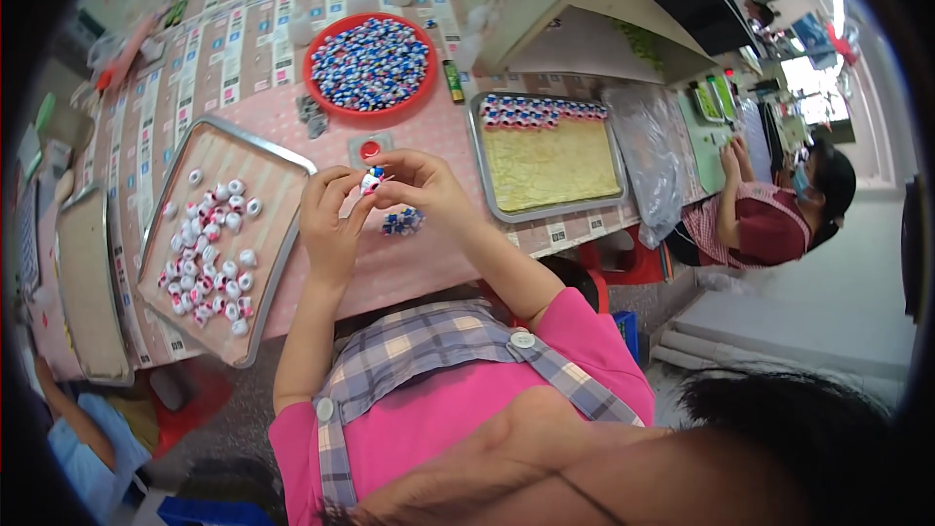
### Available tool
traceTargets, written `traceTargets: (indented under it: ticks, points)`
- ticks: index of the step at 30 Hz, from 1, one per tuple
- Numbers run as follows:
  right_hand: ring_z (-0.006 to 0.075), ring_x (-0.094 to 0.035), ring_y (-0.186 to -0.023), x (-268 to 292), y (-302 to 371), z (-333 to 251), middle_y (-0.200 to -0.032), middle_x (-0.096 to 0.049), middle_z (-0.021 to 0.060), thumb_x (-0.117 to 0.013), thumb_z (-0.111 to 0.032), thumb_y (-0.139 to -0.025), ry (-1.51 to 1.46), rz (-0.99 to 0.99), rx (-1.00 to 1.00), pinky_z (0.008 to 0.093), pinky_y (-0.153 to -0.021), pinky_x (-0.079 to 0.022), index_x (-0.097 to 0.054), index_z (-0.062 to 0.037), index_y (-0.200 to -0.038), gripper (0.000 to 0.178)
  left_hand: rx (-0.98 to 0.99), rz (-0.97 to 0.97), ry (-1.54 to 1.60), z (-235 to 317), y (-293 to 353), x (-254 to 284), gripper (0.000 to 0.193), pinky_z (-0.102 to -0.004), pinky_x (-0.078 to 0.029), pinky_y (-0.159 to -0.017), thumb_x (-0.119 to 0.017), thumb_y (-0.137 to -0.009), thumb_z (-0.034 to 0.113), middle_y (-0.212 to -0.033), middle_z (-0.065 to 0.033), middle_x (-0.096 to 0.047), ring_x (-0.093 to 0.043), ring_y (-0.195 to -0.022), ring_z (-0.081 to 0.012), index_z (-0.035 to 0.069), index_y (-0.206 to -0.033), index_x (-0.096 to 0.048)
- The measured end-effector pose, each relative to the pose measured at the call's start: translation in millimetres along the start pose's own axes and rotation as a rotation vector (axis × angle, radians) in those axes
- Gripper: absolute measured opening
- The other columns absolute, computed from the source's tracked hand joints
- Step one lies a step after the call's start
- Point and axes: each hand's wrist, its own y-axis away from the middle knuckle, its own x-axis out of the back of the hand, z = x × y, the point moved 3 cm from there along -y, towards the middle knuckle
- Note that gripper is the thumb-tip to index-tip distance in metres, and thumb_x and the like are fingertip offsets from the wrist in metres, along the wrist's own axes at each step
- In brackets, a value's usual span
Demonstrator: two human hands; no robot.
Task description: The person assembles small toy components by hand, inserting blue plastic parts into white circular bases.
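Note:
Between the fingertips of my left hand and my right hand is a small toy figure, white with blue and red parts. Both hands are closed on it, and a thin pale tip shows beside it near the right fingers. Just beyond them sits a small square holder with a round red pad. Under my right wrist, a little cluster of blue-and-white pieces lies on the pink cloth. Left of my hands, a metal-rimmed tray carries many loose white-and-pink round pieces.
A red basin full of small blue-and-white pieces stands farther back, near a dark green tube. On the right, another tray has rows of small figures along its far edge, beside clear plastic. Co-workers sit at right and lower left.

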Motion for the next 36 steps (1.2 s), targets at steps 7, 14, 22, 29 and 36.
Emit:
traceTargets:
  ticks: [7,14,22,29,36]
  points:
    - [0.0132,-0.060,-0.073,132.4,16.0,-38.6,-0.080,-0.061,0.0068,-0.065,-0.004,-0.071,0.343,0.529,0.342,0.0257,-0.065,-0.047,-0.056,-0.0006,-0.099,0.030,0.078,-0.062,-0.164,-19.4,-8.4,16.5,0.039,-0.0301,-0.044,-0.075,-0.065,-0.070,0.006,-0.100,-0.0115,-0.054,-0.053,-0.086,-0.0220,0.002,-0.107,-0.053]
    - [0.0197,-0.061,-0.070,291.7,49.4,-51.3,-0.079,-0.062,0.0101,-0.069,-0.017,-0.068,1.293,0.842,0.206,0.0288,-0.063,-0.048,-0.057,-0.0030,-0.096,0.033,0.311,0.120,-0.384,-61.6,-10.3,111.5,0.026,-0.0275,-0.044,-0.072,-0.056,-0.080,0.011,-0.092,-0.0071,-0.058,-0.054,-0.077,-0.0156,0.003,-0.105,-0.057]
    - [0.0204,-0.060,-0.078,284.5,52.1,-49.8,-0.089,-0.061,0.0117,-0.063,-0.016,-0.075,1.340,0.847,0.233,0.0305,-0.071,-0.047,-0.056,-0.0030,-0.101,0.029,0.205,0.004,-0.668,-91.2,-17.9,132.7,0.017,-0.0333,-0.044,-0.074,-0.055,-0.078,0.011,-0.091,-0.0126,-0.058,-0.057,-0.083,-0.0271,0.002,-0.092,-0.061]
    - [0.0192,-0.059,-0.083,212.9,41.7,-64.1,-0.091,-0.061,0.0099,-0.059,-0.013,-0.079,1.239,0.827,0.396,0.0286,-0.072,-0.045,-0.060,-0.0036,-0.095,0.018,0.064,-0.149,-0.992,-74.8,-36.0,115.2,0.017,-0.0349,-0.043,-0.076,-0.061,-0.072,0.014,-0.088,-0.0075,-0.058,-0.053,-0.087,-0.0249,0.007,-0.088,-0.063]
    - [0.0249,-0.056,-0.080,39.8,3.3,-11.3,-0.081,-0.061,0.0085,-0.059,-0.006,-0.070,1.169,-0.294,0.352,0.0329,-0.072,-0.044,-0.062,-0.0040,-0.083,0.014,0.145,-0.040,-0.718,-70.6,-38.9,111.8,0.019,-0.0304,-0.045,-0.069,-0.058,-0.076,0.011,-0.090,-0.0058,-0.058,-0.056,-0.083,-0.0221,0.007,-0.094,-0.061]
